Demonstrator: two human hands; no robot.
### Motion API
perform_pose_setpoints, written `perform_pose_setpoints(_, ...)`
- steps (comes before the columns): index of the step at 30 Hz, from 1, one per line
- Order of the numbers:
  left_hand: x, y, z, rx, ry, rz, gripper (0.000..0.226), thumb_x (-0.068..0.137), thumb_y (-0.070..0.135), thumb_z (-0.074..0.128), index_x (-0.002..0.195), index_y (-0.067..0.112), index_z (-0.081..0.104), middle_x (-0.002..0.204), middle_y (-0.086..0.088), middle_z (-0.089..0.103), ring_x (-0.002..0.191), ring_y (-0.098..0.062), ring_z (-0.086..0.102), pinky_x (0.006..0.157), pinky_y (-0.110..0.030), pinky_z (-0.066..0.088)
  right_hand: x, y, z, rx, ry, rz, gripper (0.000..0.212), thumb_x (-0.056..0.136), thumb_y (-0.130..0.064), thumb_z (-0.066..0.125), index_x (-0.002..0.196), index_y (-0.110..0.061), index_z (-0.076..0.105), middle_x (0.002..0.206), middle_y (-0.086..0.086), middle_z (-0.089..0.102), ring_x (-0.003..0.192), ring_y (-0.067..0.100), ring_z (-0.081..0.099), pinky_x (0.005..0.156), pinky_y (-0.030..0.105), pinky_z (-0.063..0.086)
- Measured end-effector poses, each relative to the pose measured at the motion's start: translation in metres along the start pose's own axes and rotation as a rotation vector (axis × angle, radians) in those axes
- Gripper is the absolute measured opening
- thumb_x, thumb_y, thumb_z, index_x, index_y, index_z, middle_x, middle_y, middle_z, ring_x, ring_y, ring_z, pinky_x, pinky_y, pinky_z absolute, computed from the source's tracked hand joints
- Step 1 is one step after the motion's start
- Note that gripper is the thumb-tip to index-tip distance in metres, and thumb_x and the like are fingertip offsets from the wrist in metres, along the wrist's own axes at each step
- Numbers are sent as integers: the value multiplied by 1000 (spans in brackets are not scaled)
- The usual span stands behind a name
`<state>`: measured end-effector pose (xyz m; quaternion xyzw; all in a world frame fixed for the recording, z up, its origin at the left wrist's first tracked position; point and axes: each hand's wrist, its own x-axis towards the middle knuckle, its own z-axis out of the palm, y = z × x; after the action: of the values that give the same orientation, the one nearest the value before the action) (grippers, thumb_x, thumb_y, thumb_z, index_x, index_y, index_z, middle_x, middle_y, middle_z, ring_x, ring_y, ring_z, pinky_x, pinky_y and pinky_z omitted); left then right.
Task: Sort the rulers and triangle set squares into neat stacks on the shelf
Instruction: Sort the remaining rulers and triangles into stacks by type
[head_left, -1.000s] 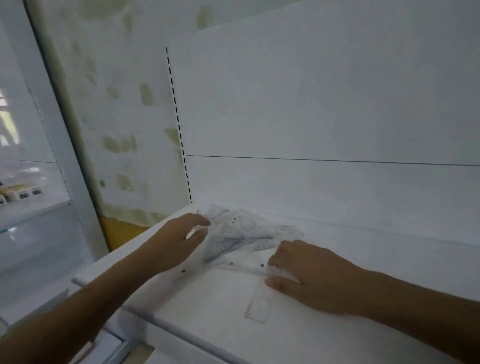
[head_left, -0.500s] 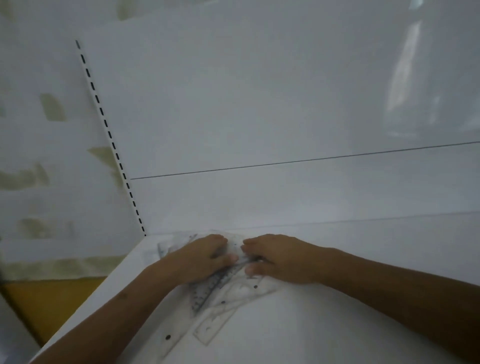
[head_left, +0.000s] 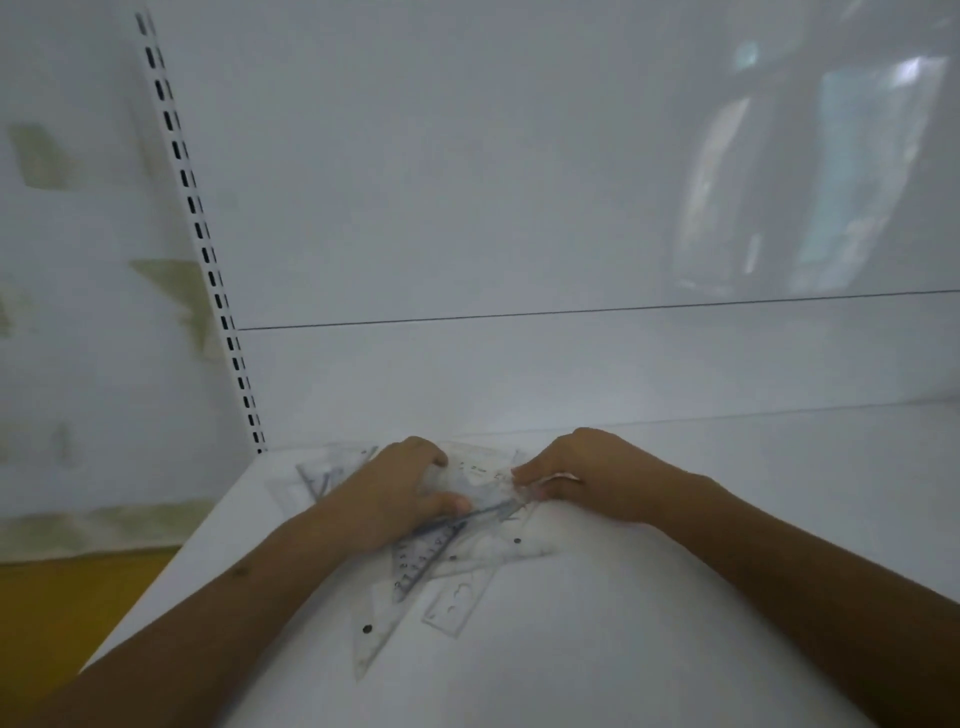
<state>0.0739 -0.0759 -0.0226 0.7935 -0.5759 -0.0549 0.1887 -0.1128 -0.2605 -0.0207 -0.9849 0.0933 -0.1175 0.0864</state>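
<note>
Two hands work at one loose heap of clear plastic rulers and set squares (head_left: 457, 525) lying on the white shelf (head_left: 623, 649), close to its back left corner beside the slotted upright (head_left: 208, 249). The left hand (head_left: 400, 493) lies on the left part of the heap with its fingers curled over the top pieces and the thumb pressed down near the middle; its grip is narrow and seems to pinch the edge of one clear piece, though the blur hides exactly which. The right hand (head_left: 587, 478) comes in from the right with fingertips bent onto the heap's upper right edge, a narrow grip too, touching the plastic and perhaps holding one thin edge. The heap lies between and just in front of both hands, so neither has to reach. What the coming move likely turns on is the lie of the long pieces: a ruler with dark markings (head_left: 421, 561) runs diagonally from under the left thumb toward the near left, and a long clear set square (head_left: 371, 631) continues that line to a point nearest the camera, while a stencil ruler (head_left: 457, 605) slants beside them. These long axes cross, and the left hand is nearer them.
</note>
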Motion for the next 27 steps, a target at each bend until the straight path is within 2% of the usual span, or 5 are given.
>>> perform_pose_setpoints(6,-10,13,7,6,-80,12,63,95,53,37,148,23,24,154,5,27,140,-12,27,114,-28,21,-11,-1,-4,-97,8,-3,26,96,-35,53,119,-35,65,124,-18,62,115,6,54,99,22,36)
perform_pose_setpoints(9,-11,12,3,-1,-122,16,70,90,64,31,148,25,24,156,7,24,142,-9,23,115,-28,17,-11,4,-4,-118,13,4,26,99,-31,47,118,-37,63,122,-20,62,113,6,54,99,26,39)
perform_pose_setpoints(13,-13,9,-5,16,-216,55,118,51,97,25,146,26,30,152,9,32,136,-8,33,114,-31,27,-14,11,-6,-104,3,13,26,97,-32,49,119,-39,60,121,-21,60,112,4,52,98,30,41)
perform_pose_setpoints(19,-10,13,-9,170,-16,193,40,93,46,49,128,27,57,128,11,60,115,-3,52,98,-19,39,-17,24,-13,-53,15,18,32,90,-23,53,117,-39,58,116,-20,57,108,2,51,93,28,42)
perform_pose_setpoints(27,-8,13,-6,298,47,267,35,98,17,38,125,26,57,119,8,65,105,-13,60,91,-30,46,-22,48,-19,-88,95,103,36,86,-7,47,106,-32,63,95,-19,54,89,1,52,82,30,48)
